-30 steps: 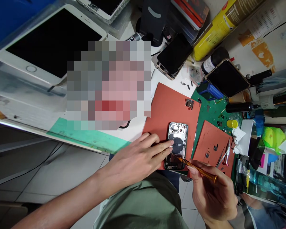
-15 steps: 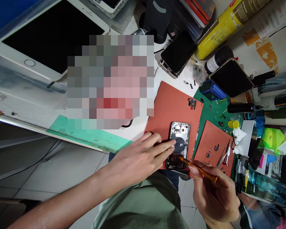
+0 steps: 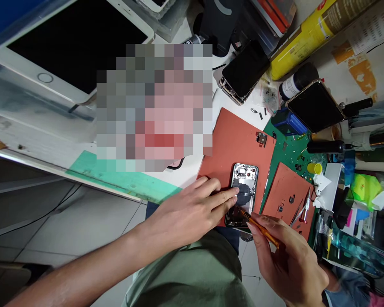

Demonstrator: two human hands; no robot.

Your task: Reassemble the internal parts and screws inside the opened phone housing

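Note:
An opened phone housing [image 3: 244, 195] lies on an orange mat [image 3: 240, 140], its inner parts and a round black coil facing up. My left hand [image 3: 192, 209] reaches in from the left with fingers stretched out, the fingertips resting on the phone's left side near the coil. Pinched between the thumb and fingers of my right hand [image 3: 289, 260] is an orange-gold screwdriver [image 3: 265, 233]. It slants into the lower part of the housing, close to my left fingertips. Exactly where its tip touches is too small to make out.
A small component [image 3: 261, 138] sits at the orange mat's upper right. On a second orange mat [image 3: 283, 183] lie small parts, tweezers and a red-and-silver screwdriver [image 3: 305, 209]. Phones [image 3: 245, 70], a yellow can [image 3: 302, 38] and tools crowd the back. A pixelated area [image 3: 160, 106] hides the middle left.
The whole view has shifted slightly. My right hand and the screwdriver have moved a little left relative to the phone, with the screwdriver tilted more steeply. My left hand keeps its place on the phone.

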